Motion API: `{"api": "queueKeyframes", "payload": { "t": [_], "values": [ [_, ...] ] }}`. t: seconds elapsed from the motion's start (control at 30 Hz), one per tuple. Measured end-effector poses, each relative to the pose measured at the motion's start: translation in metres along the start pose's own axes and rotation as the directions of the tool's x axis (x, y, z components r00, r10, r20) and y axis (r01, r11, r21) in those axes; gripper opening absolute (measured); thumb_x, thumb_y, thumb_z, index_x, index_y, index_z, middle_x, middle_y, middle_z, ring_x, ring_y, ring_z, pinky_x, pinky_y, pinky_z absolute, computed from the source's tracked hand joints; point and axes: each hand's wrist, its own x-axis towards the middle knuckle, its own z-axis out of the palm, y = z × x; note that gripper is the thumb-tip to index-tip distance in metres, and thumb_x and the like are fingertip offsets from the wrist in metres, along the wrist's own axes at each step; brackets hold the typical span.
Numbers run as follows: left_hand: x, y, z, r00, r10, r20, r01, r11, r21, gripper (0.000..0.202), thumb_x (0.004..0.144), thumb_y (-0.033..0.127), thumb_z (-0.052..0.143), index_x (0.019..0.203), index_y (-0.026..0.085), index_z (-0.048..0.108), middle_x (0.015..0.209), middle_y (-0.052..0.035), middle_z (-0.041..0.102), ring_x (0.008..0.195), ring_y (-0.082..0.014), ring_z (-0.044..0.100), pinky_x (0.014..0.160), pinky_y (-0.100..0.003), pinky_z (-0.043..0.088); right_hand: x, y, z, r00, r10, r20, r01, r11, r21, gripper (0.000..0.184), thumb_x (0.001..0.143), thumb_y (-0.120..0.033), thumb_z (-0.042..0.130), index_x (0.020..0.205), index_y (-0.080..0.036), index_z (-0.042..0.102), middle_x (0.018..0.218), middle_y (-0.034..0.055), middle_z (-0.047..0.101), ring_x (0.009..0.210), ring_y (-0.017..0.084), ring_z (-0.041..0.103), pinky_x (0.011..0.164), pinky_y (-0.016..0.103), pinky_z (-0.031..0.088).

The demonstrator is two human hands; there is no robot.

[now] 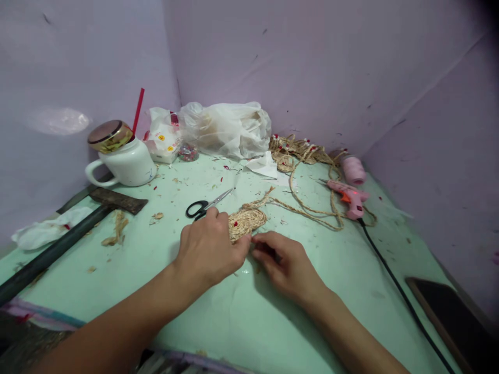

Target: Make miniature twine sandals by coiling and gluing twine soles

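A small oval piece of coiled, braided straw [251, 221] with a red speck on it lies on the pale green table. My left hand [212, 241] grips its left part, the fingers over it and the thumb along its near edge. Close by on the right, my right hand [283, 259] is closed in a pinch beside my left thumb; what its fingertips hold, if anything, is too small to make out. From the piece a straw cord [307, 210] runs off to the right. Black-handled scissors [208, 203] lie just behind my left hand.
A pink glue gun [353, 200] with a black cable and a pink thread spool [354, 170] are at right, near a phone [448, 317]. At left are a hammer [120, 200] and a white mug [130, 163]. Plastic bag [234, 130] and straw pieces [300, 149] lie behind.
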Motion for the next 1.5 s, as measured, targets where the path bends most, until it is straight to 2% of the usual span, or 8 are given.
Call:
{"api": "queueKeyframes", "payload": {
  "t": [0.13, 0.33, 0.5, 0.93, 1.07, 1.27, 1.4, 1.5],
  "values": [
    [0.0, 0.0, -0.001, 1.0, -0.005, -0.002, 0.005, 1.0, -0.004, 0.04, 0.079, 0.05, 0.039, 0.088, 0.017, 0.059, 0.091, -0.0082, 0.058, 0.074, -0.027, 0.062, 0.061, -0.037, 0.045, 0.005, -0.003, 0.008, 0.994, -0.06, 0.087, 0.076, 0.978, -0.193, 0.019, 0.081, -0.01, 0.045, 0.083, -0.017, 0.062, 0.081, 0.0063, 0.059, 0.072, 0.016, 0.055, 0.064, 0.025, 0.043],
    [-0.001, 0.0, 0.0, 1.0, -0.015, 0.011, 0.015, 1.0, -0.008, 0.04, 0.079, 0.051, 0.04, 0.09, 0.017, 0.059, 0.092, -0.0083, 0.058, 0.075, -0.0256, 0.061, 0.062, -0.035, 0.045, 0.009, -0.01, 0.016, 0.984, 0.068, 0.166, 0.045, 0.804, -0.593, 0.02, 0.073, -0.005, 0.045, 0.087, -0.014, 0.058, 0.081, 0.009, 0.058, 0.072, 0.021, 0.053, 0.058, 0.029, 0.039],
    [0.001, -0.001, 0.001, 1.0, -0.013, 0.005, 0.013, 1.0, -0.005, 0.04, 0.079, 0.05, 0.039, 0.089, 0.017, 0.06, 0.091, -0.0082, 0.058, 0.076, -0.0272, 0.061, 0.062, -0.037, 0.045, 0.012, -0.016, 0.015, 0.967, 0.098, 0.234, 0.086, 0.743, -0.664, 0.022, 0.072, -0.006, 0.045, 0.09, -0.015, 0.055, 0.083, 0.0089, 0.058, 0.073, 0.022, 0.054, 0.059, 0.03, 0.037],
    [0.001, -0.002, -0.002, 1.0, -0.022, -0.013, 0.022, 1.0, 0.001, 0.041, 0.079, 0.052, 0.039, 0.09, 0.018, 0.059, 0.091, -0.008, 0.057, 0.074, -0.027, 0.062, 0.059, -0.036, 0.044, 0.0, -0.005, -0.003, 0.96, -0.037, 0.278, 0.161, 0.883, -0.441, 0.016, 0.074, -0.005, 0.039, 0.076, -0.019, 0.045, 0.075, 0.0039, 0.05, 0.067, 0.018, 0.045, 0.057, 0.029, 0.033],
    [0.001, -0.001, -0.001, 1.0, -0.005, -0.022, 0.005, 1.0, -0.003, 0.041, 0.078, 0.052, 0.04, 0.089, 0.017, 0.059, 0.09, -0.0078, 0.057, 0.074, -0.027, 0.062, 0.059, -0.036, 0.044, -0.009, 0.002, -0.015, 0.986, -0.02, 0.163, 0.048, 0.984, -0.174, 0.015, 0.082, -0.008, 0.036, 0.075, -0.021, 0.037, 0.074, 0.0008, 0.046, 0.067, 0.015, 0.042, 0.06, 0.026, 0.036],
    [0.0, -0.001, 0.0, 1.0, -0.014, -0.017, 0.014, 1.0, 0.016, 0.041, 0.078, 0.052, 0.04, 0.09, 0.018, 0.06, 0.091, -0.0074, 0.058, 0.073, -0.0282, 0.062, 0.058, -0.037, 0.044, -0.01, 0.007, -0.02, 0.996, 0.052, 0.069, -0.055, 0.998, 0.03, 0.012, 0.084, -0.011, 0.041, 0.076, -0.021, 0.043, 0.066, -0.003, 0.049, 0.059, 0.012, 0.043, 0.055, 0.023, 0.037],
    [0.0, -0.001, 0.002, 1.0, 0.003, -0.025, -0.003, 1.0, 0.023, 0.041, 0.078, 0.052, 0.04, 0.091, 0.018, 0.06, 0.091, -0.0069, 0.058, 0.073, -0.0282, 0.062, 0.058, -0.037, 0.044, -0.006, 0.004, -0.01, 1.0, -0.03, -0.007, 0.031, 0.999, 0.017, 0.014, 0.082, -0.012, 0.046, 0.09, -0.018, 0.055, 0.078, 0.0017, 0.058, 0.068, 0.013, 0.053, 0.064, 0.024, 0.042],
    [0.0, 0.0, 0.003, 1.0, 0.005, -0.024, -0.005, 1.0, 0.023, 0.04, 0.078, 0.051, 0.04, 0.091, 0.019, 0.06, 0.092, -0.0067, 0.058, 0.073, -0.0281, 0.062, 0.058, -0.037, 0.044, -0.001, 0.001, -0.002, 0.997, -0.04, 0.072, 0.048, 0.992, -0.115, 0.016, 0.081, -0.011, 0.047, 0.086, -0.017, 0.061, 0.08, 0.0044, 0.059, 0.07, 0.014, 0.055, 0.063, 0.024, 0.042]
  ]
}}
